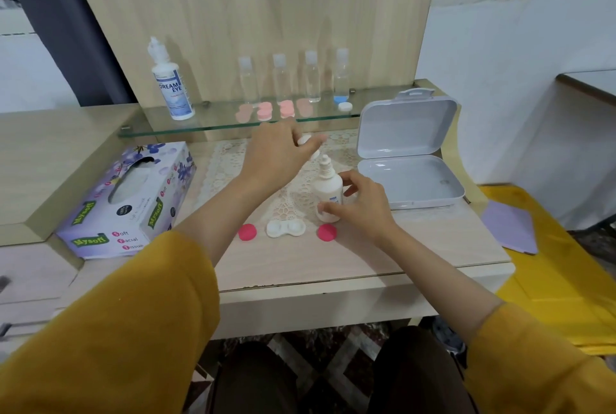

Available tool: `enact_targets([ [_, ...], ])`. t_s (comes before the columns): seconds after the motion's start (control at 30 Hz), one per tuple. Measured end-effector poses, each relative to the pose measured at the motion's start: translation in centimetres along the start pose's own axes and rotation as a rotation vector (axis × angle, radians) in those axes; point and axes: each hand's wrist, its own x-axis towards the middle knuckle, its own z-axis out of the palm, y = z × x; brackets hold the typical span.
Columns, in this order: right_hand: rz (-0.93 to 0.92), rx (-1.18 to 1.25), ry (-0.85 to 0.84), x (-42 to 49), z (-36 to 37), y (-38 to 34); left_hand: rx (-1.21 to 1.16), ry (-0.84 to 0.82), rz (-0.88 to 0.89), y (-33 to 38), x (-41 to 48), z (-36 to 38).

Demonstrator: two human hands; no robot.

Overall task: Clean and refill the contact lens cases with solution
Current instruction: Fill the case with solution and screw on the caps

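Just right of the frame's centre, the right hand (363, 207) grips the small solution bottle (329, 193), thumb low on its front and fingers curled round its far side. The bottle stands upright on the lace mat (226, 163) with its nozzle bare. Above and to the left, the left hand (278, 155) is raised over the mat and pinches a small white piece (305, 140) in its curled fingertips; what that piece is cannot be told. Below the bottle, near the front of the tabletop (416, 247), the white lens case (286, 229) lies open, with one pink cap (247, 232) to its left and another pink cap (327, 232) to its right, both apart from it. A tissue box (130, 203) sits at the left, and an open grey box (410, 153) at the right. On the glass shelf (220, 125) higher in the frame stand a large solution bottle (171, 83), four clear bottles (281, 78) and several pink lens cases (265, 110).
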Motion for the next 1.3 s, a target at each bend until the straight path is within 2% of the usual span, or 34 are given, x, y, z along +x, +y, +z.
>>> enact_targets([
  [0.07, 0.019, 0.054, 0.013, -0.1, -0.1, 0.0, -0.129, 0.010, -0.024, -0.9, -0.4, -0.8],
  [0.13, 0.013, 0.083, 0.012, -0.3, -0.3, 0.0, -0.160, -0.026, -0.039, -2.3, -1.2, -1.4],
  [0.33, -0.019, 0.135, -0.010, 0.0, -1.4, -0.1, 0.001, -0.153, -0.171, -8.9, -5.3, -1.5],
  [0.43, -0.033, 0.133, -0.039, 0.3, -1.9, -0.3, 0.024, -0.118, -0.262, -11.6, -7.1, -1.5],
  [0.53, -0.051, 0.111, -0.046, 0.4, -2.0, -0.6, 0.005, -0.080, -0.276, -12.8, -7.8, -1.5],
  [0.6, -0.064, 0.071, -0.049, 0.4, -2.0, -0.8, 0.045, -0.022, -0.221, -12.9, -8.0, -1.3],
  [0.7, -0.095, 0.002, -0.067, 0.4, -2.1, -1.2, 0.104, 0.124, -0.014, -11.8, -8.5, -0.5],
  [0.73, -0.103, -0.025, -0.081, 0.4, -2.2, -1.3, 0.080, 0.135, 0.054, -11.1, -8.8, -0.1],
  [0.8, -0.119, -0.084, -0.117, 0.5, -2.3, -1.6, 0.008, 0.038, 0.119, -9.9, -9.5, 0.8],
  [0.87, -0.139, -0.145, -0.158, 0.6, -2.4, -1.9, -0.032, -0.079, 0.085, -9.3, -9.9, 1.9],
  [0.97, -0.200, -0.258, -0.193, 0.5, -2.4, -2.4, -0.026, -0.147, -0.004, -9.8, -9.8, 3.1],
  [1.3, -0.432, -0.680, -0.363, 1.3, -1.1, -2.6, -0.170, -0.089, -0.060, -10.1, -10.0, 3.5],
])
